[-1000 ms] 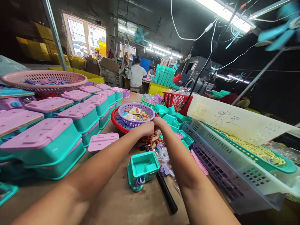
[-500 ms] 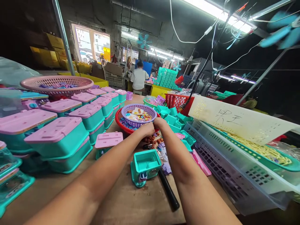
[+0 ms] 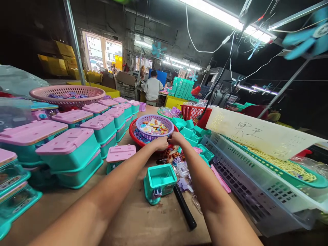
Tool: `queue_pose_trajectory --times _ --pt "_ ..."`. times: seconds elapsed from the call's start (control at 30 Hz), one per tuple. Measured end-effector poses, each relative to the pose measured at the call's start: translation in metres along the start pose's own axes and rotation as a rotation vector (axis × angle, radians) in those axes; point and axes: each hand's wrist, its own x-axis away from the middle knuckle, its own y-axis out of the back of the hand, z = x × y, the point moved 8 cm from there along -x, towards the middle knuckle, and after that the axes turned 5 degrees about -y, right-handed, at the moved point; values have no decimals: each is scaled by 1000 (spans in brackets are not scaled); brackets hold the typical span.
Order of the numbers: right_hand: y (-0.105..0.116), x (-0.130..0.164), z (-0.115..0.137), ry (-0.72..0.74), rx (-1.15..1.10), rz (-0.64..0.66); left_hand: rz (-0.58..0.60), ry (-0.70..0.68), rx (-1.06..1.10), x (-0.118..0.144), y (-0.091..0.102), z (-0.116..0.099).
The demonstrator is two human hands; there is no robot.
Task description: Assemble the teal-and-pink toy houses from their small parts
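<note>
Both arms reach forward, and the hands meet at the near side of a red basket (image 3: pixel 132 136). My left hand (image 3: pixel 162 143) is closed, its fingers curled toward the other hand. Beside it, my right hand (image 3: pixel 176 138) is also closed, knuckles up; whatever either holds is hidden. A purple basket (image 3: pixel 140 131) of small colourful pieces and printed cards sits in the red one, just beyond the hands. Small brown parts (image 3: pixel 172 154) lie below them. Between the forearms stands an open teal box (image 3: pixel 160 179), with a black rod-like handle (image 3: pixel 185 208) beside it.
Stacked teal boxes with pink lids (image 3: pixel 68 143) fill the left, before a pink basket (image 3: pixel 68 90). Loose teal boxes (image 3: pixel 189 135) lie beyond my right forearm. A translucent crate (image 3: pixel 246 177) lines the right edge. Clear and lilac parts (image 3: pixel 182 176) lie mid-table. A person (image 3: pixel 153 87) sits farther back.
The view has shifted slightly, so most things appear a little farther right. My hands stay together and have come down slightly at the red basket's near rim. The teal box has not moved.
</note>
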Motion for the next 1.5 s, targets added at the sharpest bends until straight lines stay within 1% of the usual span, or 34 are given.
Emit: queue_pose_trajectory --times 0.1,0.17,0.23,0.3,0.33,0.37,0.4,0.43,0.47,0.5,0.53,0.6,0.63,0.7,0.77,0.83,0.9,0.93,1.07,1.13,1.17,1.23,1.27,1.33,1.4,1.5 --pt "17 7 -6 -41 -104 -46 -38 -67 -11 0 9 0" --pt "35 21 -14 -59 -177 -108 -80 -98 -20 6 16 -3" --pt "48 51 -22 -57 -256 -180 -140 -129 -25 23 23 -10" --pt "49 98 -27 -30 -344 -234 -203 -185 -14 54 29 -20" --pt "42 126 -26 -12 -387 -238 -226 -232 1 74 31 -25" --pt "33 156 -23 23 -449 -241 -246 -307 25 96 32 -33" --pt "24 186 -15 102 -594 -263 -309 -486 66 123 36 -46" --pt "10 215 -6 170 -699 -236 -323 -654 98 150 36 -58" --pt "-6 239 3 187 -755 -210 -310 -746 101 172 34 -64" --pt "-22 259 9 160 -765 -212 -266 -811 71 191 27 -67" --pt "-36 274 17 143 -726 -229 -216 -843 21 205 19 -68" --pt "-57 292 29 86 -563 -309 -137 -839 -115 219 1 -65" --pt "-63 296 35 72 -479 -353 -125 -821 -179 222 -6 -63" --pt "-69 297 44 69 -353 -417 -140 -772 -270 219 -15 -58" --pt "-70 297 52 114 -281 -426 -158 -723 -320 213 -19 -55" --pt "-70 299 59 183 -232 -403 -151 -684 -355 208 -20 -55" --pt "-71 303 63 240 -234 -369 -125 -659 -388 205 -19 -57" --pt "-72 303 63 245 -255 -355 -112 -646 -401 204 -19 -58" --pt "-74 296 52 159 -450 -305 -63 -605 -383 200 -16 -62" --pt "-74 288 46 108 -566 -265 -61 -594 -325 199 -15 -63" --pt "-74 285 44 86 -617 -239 -78 -575 -284 198 -13 -62" --pt "-74 279 43 65 -688 -175 -125 -491 -155 196 -7 -56" --pt "-74 278 43 66 -710 -143 -129 -447 -64 196 -4 -51" --pt "-72 276 45 80 -730 -95 -94 -379 141 195 -3 -42" --pt "-70 277 47 81 -743 -65 -42 -356 313 197 -4 -36" --pt "-71 277 46 68 -770 -35 -49 -316 453 198 -3 -27"
